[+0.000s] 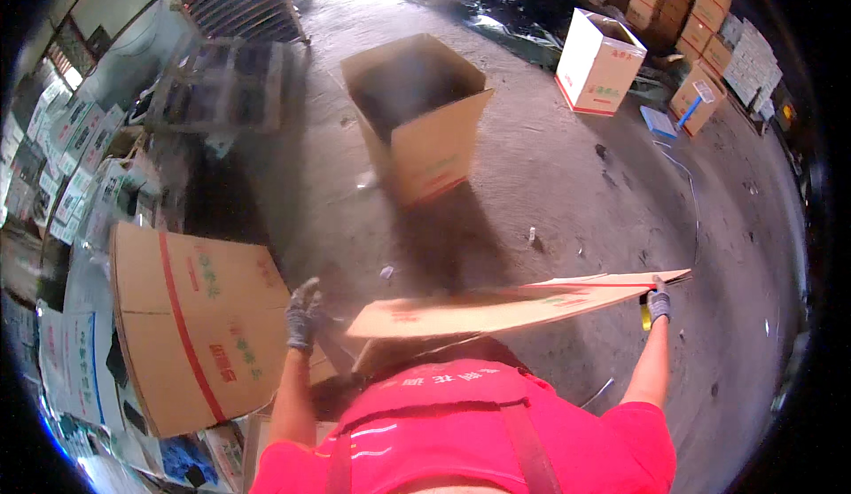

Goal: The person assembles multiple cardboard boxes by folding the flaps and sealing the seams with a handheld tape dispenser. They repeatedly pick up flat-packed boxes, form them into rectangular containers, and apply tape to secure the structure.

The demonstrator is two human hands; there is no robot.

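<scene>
A flattened cardboard box (496, 309) stretches across in front of my body, printed in red and green. My right hand (659, 303), in a grey glove, grips its right end. Beside that hand shows a yellow object (646, 313), too small to name. My left hand (303, 315), also gloved, is raised just off the sheet's left end with nothing in it, its fingers loosely apart. Left of it leans a stack of flat cardboard (191, 326) with a red stripe. Farther ahead, an opened-up brown carton (434, 153) stands upright on the floor, its top uncovered.
A white carton (592, 73) stands at the far right, near a blue platform scale (658, 122) with a cable along the floor. Stacked cartons (709, 15) line the back right. Bundled white packages (80, 162) fill the left side, and a slatted metal rack (235, 2) stands behind.
</scene>
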